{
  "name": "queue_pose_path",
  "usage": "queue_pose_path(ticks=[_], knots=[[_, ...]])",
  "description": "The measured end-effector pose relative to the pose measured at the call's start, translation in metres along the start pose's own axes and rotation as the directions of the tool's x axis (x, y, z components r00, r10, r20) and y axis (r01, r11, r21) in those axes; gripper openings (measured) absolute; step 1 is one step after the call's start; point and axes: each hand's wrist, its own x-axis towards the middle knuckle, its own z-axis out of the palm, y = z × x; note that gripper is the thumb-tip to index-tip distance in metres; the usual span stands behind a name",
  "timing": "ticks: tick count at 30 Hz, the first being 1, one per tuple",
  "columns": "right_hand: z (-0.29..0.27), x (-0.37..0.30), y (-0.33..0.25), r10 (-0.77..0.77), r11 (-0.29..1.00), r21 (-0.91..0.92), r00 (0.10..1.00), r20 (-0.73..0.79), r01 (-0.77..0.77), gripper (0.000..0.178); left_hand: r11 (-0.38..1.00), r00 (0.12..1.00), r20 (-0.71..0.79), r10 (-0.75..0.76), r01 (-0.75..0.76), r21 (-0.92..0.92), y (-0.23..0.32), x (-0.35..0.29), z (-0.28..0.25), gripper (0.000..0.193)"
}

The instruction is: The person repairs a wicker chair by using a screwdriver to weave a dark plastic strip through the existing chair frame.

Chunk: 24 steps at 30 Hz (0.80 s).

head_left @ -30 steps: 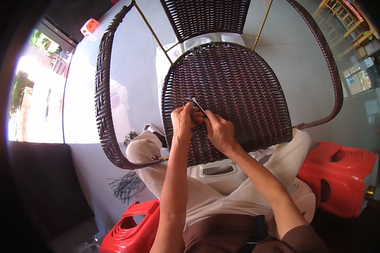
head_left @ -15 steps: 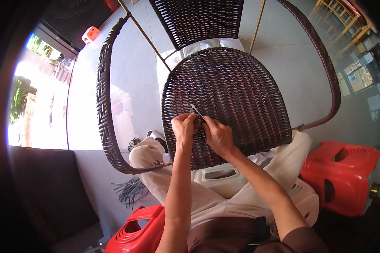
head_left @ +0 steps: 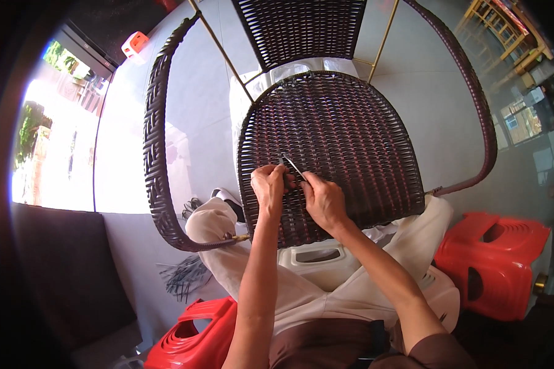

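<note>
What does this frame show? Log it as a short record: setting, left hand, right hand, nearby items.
setting: person seated with a dark woven wicker chair tipped across the lap
left hand: left hand pinched on the seat weave beside a thin metal tool
right hand: right hand gripping that tool, its tip at the weave
nearby items: red plastic stools, white plastic stool, bundle of dark strips on the floor

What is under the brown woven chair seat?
Under the woven seat show the person's pale trousers and a white plastic stool with a handle slot. Farther back, something white peeks past the seat's edge. The seat hides most of it.
</note>
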Motion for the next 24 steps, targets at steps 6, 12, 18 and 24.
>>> queue_pose_path(ticks=[6,12,18,24], knots=[[-0.017,0.028,-0.007,0.142,0.987,-0.096,0.979,0.145,-0.129,0.014,0.999,0.999,0.034,-0.029,0.030,-0.039,0.001,0.002,0.001,0.020],[-0.018,0.040,-0.009,0.138,0.985,-0.135,0.960,0.245,-0.107,0.017,1.000,1.000,0.000,-0.008,0.008,-0.025,-0.003,0.002,0.003,0.021],[-0.012,0.047,-0.002,0.179,0.982,-0.106,0.946,0.269,-0.155,0.015,1.000,1.000,-0.005,0.017,-0.017,0.017,-0.002,0.001,0.003,0.023],[-0.003,0.029,0.000,0.149,0.989,-0.033,0.969,0.199,-0.145,0.014,1.000,1.000,-0.008,0.018,-0.018,-0.017,0.000,-0.001,0.003,0.023]])
